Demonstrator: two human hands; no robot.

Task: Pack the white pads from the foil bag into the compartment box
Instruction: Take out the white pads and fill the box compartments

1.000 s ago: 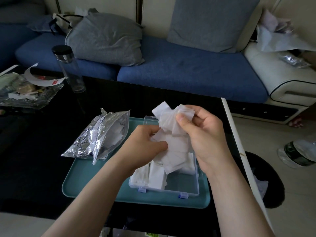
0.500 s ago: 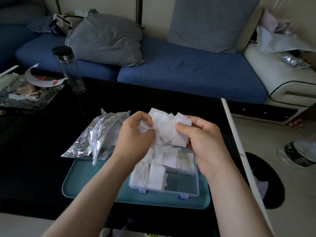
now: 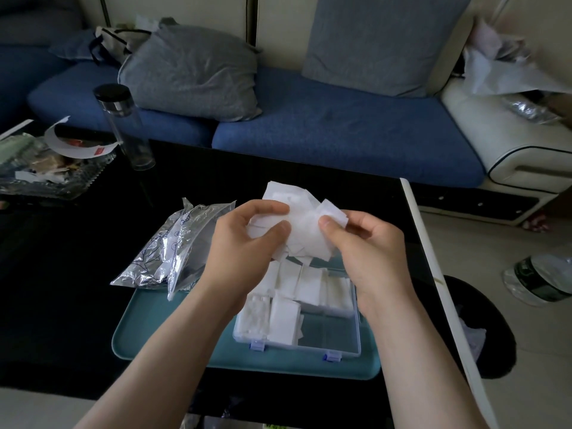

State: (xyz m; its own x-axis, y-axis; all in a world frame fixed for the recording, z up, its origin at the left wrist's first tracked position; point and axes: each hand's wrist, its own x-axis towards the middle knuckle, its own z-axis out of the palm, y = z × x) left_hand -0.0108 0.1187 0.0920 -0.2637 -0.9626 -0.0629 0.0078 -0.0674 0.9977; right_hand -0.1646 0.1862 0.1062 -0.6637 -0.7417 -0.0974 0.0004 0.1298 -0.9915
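Observation:
A loose bunch of white pads (image 3: 301,224) is held above the clear compartment box (image 3: 340,342). My left hand (image 3: 244,246) pinches its left side between thumb and fingers. My right hand (image 3: 362,246) grips its right side with the thumb on top. The box sits on a teal tray (image 3: 173,332); its far and left compartments hold white pads (image 3: 309,286), and its near right compartment shows bare plastic. Two silver foil bags (image 3: 173,252) lie at the tray's left edge, partly on the black table.
A clear bottle with a black cap (image 3: 127,125) stands at the back left of the black table (image 3: 55,274). A glass dish of scraps (image 3: 40,171) lies far left. The table's white right edge (image 3: 433,274) borders the floor, where a dark bin (image 3: 483,329) stands. A blue sofa (image 3: 325,128) is behind.
My left hand rose from the box to the bunch of pads and now pinches its left side. The bunch has spread wider between both hands.

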